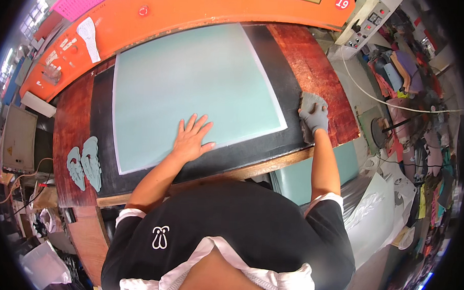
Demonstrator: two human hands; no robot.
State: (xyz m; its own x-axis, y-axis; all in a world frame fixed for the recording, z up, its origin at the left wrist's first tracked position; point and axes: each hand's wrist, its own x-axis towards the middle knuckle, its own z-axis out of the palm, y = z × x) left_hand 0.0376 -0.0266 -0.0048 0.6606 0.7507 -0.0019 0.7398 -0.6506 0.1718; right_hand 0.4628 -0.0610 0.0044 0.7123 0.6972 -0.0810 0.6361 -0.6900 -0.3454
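A large pale green sheet [188, 87] with whitish edges lies flat on the black board [276, 59] in front of me. My bare left hand [191, 141] rests palm down near the sheet's front edge, its fingers spread. At the right end of the black board, my right hand [316, 117] wears a grey glove and grips a worn grey-brown block [308, 100]. The block stands beside the sheet, apart from it. How far the fingers reach around its underside is hidden.
Two stacks of cut green pieces [92, 163] lie on the red-brown table [69, 124] at left. An orange machine beam [195, 16] spans the back, with a control box [366, 24] at right. More green sheets [318, 171] sit below the front edge.
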